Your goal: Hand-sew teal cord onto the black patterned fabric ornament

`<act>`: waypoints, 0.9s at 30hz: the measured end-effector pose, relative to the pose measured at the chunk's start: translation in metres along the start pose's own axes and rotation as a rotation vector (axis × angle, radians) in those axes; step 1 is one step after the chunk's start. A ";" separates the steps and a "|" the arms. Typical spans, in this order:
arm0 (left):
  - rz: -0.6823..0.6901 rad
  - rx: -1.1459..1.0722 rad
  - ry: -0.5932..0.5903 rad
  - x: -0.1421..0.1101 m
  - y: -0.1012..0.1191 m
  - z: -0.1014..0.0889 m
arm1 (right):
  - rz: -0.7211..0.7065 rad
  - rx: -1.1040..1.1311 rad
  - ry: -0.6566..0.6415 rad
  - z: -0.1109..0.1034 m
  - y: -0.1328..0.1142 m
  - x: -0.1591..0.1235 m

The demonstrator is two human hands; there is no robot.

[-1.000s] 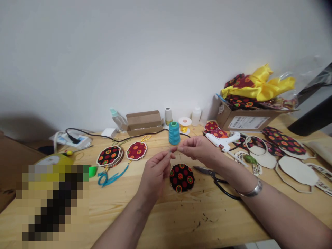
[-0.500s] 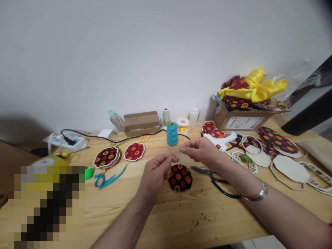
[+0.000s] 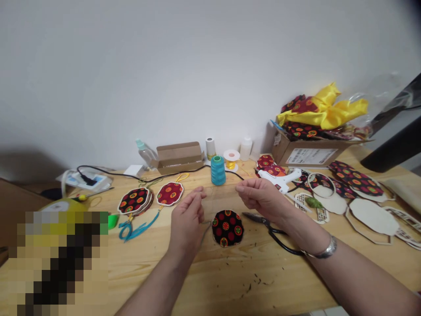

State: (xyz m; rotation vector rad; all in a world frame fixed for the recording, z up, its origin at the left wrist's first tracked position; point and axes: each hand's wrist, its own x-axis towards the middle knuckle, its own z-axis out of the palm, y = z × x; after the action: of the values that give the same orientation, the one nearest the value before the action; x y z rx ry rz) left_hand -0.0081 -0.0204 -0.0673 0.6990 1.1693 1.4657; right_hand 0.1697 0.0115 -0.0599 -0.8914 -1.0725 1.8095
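Observation:
My left hand (image 3: 188,217) is raised over the table with its fingers curled together. A thin greyish strand (image 3: 206,228) shows beside it, and what the fingers hold is too fine to make out. Across from it, my right hand (image 3: 258,196) pinches thumb against forefinger; anything in that pinch is too small to see. Between and below the hands lies a round black fabric-covered piece (image 3: 227,227) with red and orange flower medallions. Black-handled scissors (image 3: 263,221) lie beside it, partly under my right forearm. A teal thread cone (image 3: 218,171) stands behind the hands.
A white glue gun (image 3: 279,179) lies behind my right hand. Pale cut-out shapes (image 3: 373,217) spread to the right, before a cardboard box (image 3: 312,153) of fabric. Finished pendants (image 3: 170,193) with teal tassels lie left. A black cable (image 3: 171,174) crosses the back.
My left hand has moved left, away from the round fabric piece, and turned slightly. My right hand has shifted a little right, so the gap between the hands is wider.

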 end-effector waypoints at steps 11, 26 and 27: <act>-0.144 0.055 -0.438 -0.014 -0.006 0.000 | -0.109 -0.455 0.075 0.017 0.006 -0.010; -0.122 0.113 -0.440 -0.011 -0.008 -0.001 | -0.064 -0.263 0.116 0.013 0.011 -0.004; -0.119 0.116 -0.437 -0.011 -0.007 -0.002 | -0.059 -0.249 0.100 0.012 0.011 -0.004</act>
State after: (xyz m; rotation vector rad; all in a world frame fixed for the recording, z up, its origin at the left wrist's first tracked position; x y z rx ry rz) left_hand -0.0040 -0.0320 -0.0728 0.9573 0.9411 1.0804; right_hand 0.1573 0.0013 -0.0642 -1.0740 -1.2640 1.5881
